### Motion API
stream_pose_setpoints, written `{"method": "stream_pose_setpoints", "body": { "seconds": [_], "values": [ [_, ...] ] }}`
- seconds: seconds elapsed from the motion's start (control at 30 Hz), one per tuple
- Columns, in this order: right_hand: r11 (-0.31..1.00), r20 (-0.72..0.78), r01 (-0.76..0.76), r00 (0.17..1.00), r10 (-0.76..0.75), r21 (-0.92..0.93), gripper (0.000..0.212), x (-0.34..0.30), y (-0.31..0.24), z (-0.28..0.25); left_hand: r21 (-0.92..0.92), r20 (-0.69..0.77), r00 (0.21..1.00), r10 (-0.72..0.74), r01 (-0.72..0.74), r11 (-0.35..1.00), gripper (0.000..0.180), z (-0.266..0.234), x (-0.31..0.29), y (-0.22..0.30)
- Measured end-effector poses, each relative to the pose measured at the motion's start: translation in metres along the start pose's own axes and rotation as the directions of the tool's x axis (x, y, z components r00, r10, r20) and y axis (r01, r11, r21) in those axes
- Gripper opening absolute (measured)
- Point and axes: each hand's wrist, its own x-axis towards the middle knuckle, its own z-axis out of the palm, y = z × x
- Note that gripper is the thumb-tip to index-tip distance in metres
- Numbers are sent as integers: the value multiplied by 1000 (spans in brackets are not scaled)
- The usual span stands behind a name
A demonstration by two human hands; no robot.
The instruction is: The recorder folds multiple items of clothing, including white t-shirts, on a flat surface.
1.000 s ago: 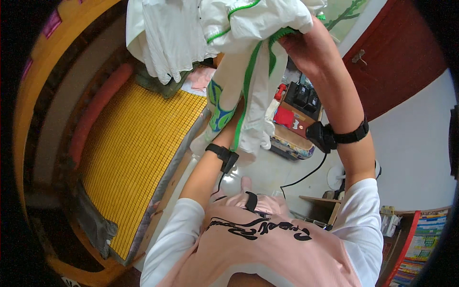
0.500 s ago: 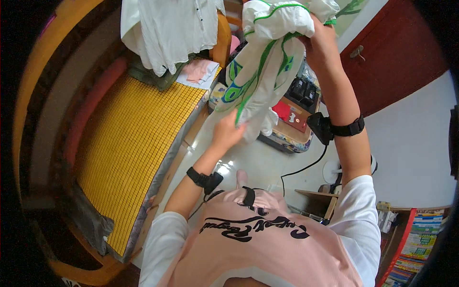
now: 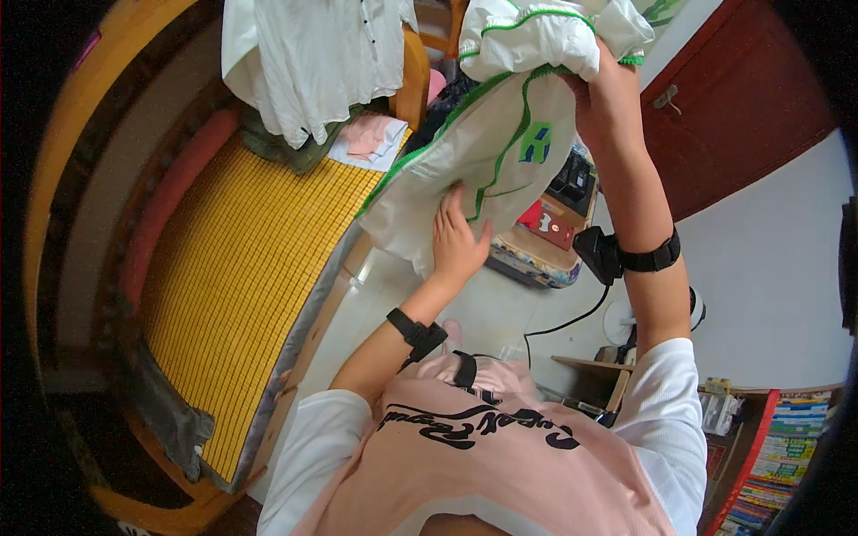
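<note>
A thin white garment with green trim hangs in front of me, with a blue-and-green patch of print on it. High on the right, my right hand is closed on its bunched upper part; the fingertips are hidden in the folds. Against the lower cloth lies my left hand, open, its fingers stretched out and touching the fabric. Each forearm wears a black strap with a small black device.
On the left is a bed with a yellow checked mat. A white buttoned shirt hangs over its far end, by folded clothes. Ahead lies an open case. A brown door and a bookshelf stand at right.
The garment's lower part has spread out to the left and its large print has turned out of sight. My left hand has moved slightly right and its fingers are now extended.
</note>
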Motion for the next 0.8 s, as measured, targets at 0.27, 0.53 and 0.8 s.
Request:
{"method": "stream_pose_setpoints", "body": {
  "seconds": [0.27,0.53,0.8],
  "values": [
    [340,75,-373,761,644,863,28,2,11,9,15,751,625,-211,303,953,33,9,-39,-19],
    [443,25,-402,763,646,801,31,-14,66,-4,-36,803,592,-61,151,988,31,-61,-73,-55],
    [425,169,-492,781,601,760,27,-30,65,-26,59,418,900,-122,107,992,19,-79,-27,-107]
  ]
}}
